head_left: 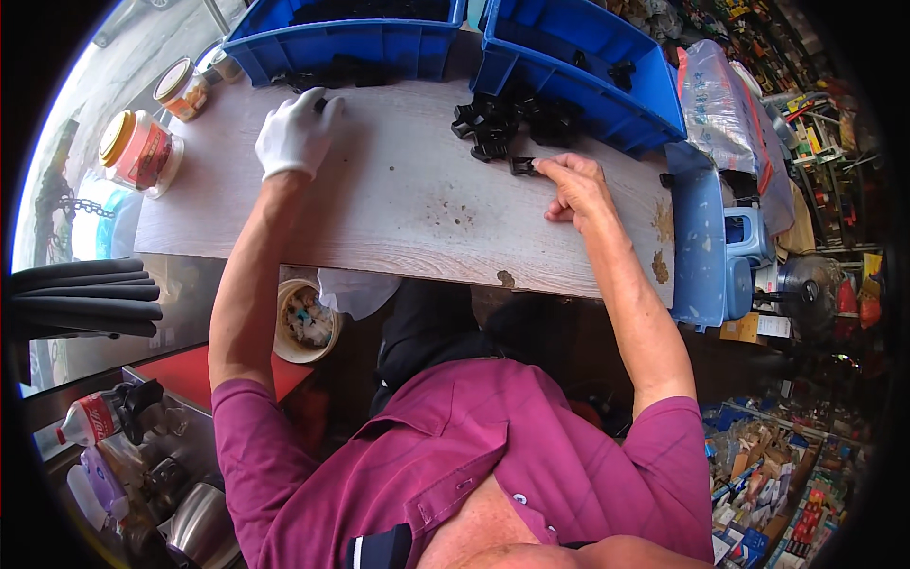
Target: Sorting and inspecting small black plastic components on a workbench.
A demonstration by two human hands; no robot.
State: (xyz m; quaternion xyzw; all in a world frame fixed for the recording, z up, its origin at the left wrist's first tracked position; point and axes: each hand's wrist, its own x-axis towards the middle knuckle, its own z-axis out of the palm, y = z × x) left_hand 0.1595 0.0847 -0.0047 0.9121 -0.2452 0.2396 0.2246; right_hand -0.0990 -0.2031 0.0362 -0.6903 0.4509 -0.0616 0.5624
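Note:
My left hand [296,135], in a white glove, is at the far left of the table, its thumb and fingers closed around a small dark piece that is mostly hidden. Just beyond it, thin black parts [355,72] lie along the foot of the left blue bin. My bare right hand [578,190] rests low over the table at the right. Its thumb and forefinger pinch the edge of a small black plastic part [521,166]. A heap of similar black plastic parts [490,123] lies right beyond that piece, against the right blue bin.
Two blue bins, the left one [346,47] and the right one [588,95], stand along the table's far edge with black parts inside. Lidded jars [137,152] stand at the left. A blue plastic stool [700,232] is against the right edge. Below sits a waste bucket [282,332].

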